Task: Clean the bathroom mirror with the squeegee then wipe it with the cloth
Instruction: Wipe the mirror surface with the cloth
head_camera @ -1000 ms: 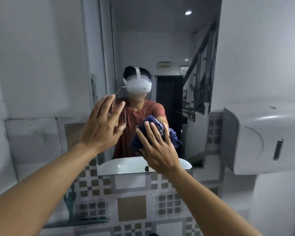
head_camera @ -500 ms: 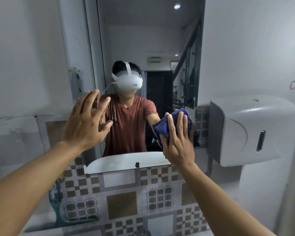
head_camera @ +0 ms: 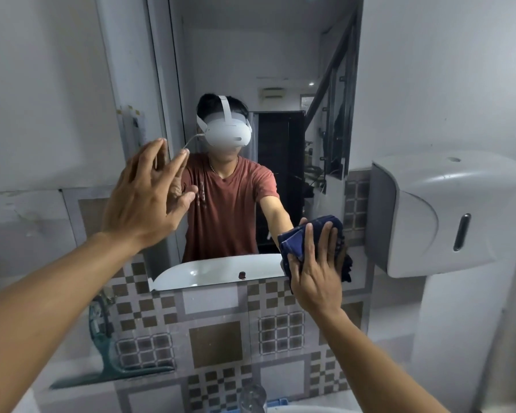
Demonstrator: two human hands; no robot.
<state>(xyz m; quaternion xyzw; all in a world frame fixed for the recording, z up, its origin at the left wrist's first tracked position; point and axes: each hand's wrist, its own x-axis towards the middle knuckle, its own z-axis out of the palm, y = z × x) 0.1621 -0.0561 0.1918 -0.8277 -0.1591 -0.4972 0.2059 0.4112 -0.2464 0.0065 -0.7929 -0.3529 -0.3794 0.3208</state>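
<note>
The bathroom mirror (head_camera: pixel 280 55) hangs on the wall straight ahead. My right hand (head_camera: pixel 316 272) presses a dark blue cloth (head_camera: pixel 292 242) flat against the mirror's lower right corner, fingers spread over it. My left hand (head_camera: pixel 143 201) is raised near the mirror's left edge, fingers apart and holding nothing. A teal squeegee (head_camera: pixel 108 362) leans against the tiled wall at the lower left, below the mirror, apart from both hands.
A white wall dispenser (head_camera: pixel 447 216) juts out just right of the mirror. Patterned tiles (head_camera: pixel 215 344) cover the wall below. A tap (head_camera: pixel 252 397) and the sink rim (head_camera: pixel 310 409) lie at the bottom edge.
My right hand has slid the cloth rightward and slightly down across the mirror to its lower right corner. My left hand stayed raised and open at the left edge.
</note>
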